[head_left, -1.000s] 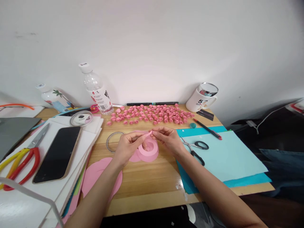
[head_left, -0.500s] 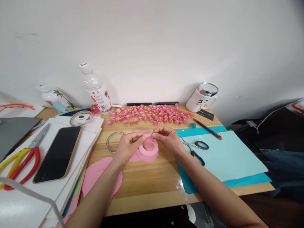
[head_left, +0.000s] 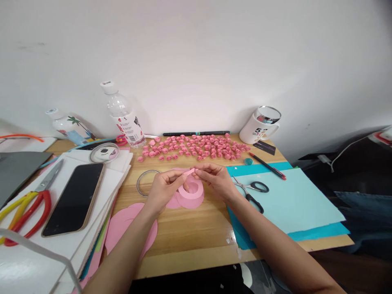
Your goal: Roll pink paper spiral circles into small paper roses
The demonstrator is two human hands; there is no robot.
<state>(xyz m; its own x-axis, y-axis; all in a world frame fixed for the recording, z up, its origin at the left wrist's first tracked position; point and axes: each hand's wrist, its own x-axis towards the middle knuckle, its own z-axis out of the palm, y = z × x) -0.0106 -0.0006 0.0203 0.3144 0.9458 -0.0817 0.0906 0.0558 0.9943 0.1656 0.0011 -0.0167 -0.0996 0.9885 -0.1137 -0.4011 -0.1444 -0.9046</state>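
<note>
Between my hands is a pink paper spiral strip [head_left: 195,199], its coils curling loosely above the table. The fingers of my left hand [head_left: 165,188] pinch the strip near its upper left. Opposite, my right hand [head_left: 213,178] pinches the strip's end between thumb and forefinger. Under the coil lie pink paper circles [head_left: 173,202], partly covered. More pink paper circles [head_left: 130,222] are stacked below my left forearm. Behind my hands spread many small rolled pink paper roses [head_left: 196,147]. A tape ring [head_left: 143,179] lies just left of my left hand.
On the right, black-handled scissors [head_left: 252,190] rest on blue paper sheets [head_left: 294,200], with a pen [head_left: 269,166] above. A mug [head_left: 259,126] and a bottle [head_left: 125,118] stand by the wall. Left are a phone [head_left: 75,198] and red-yellow scissors [head_left: 33,204] on white paper.
The pinched end of the pink strip now shows as a slanted piece between my fingertips, and the coil's inside has shifted slightly. Both hands stay nearly in place.
</note>
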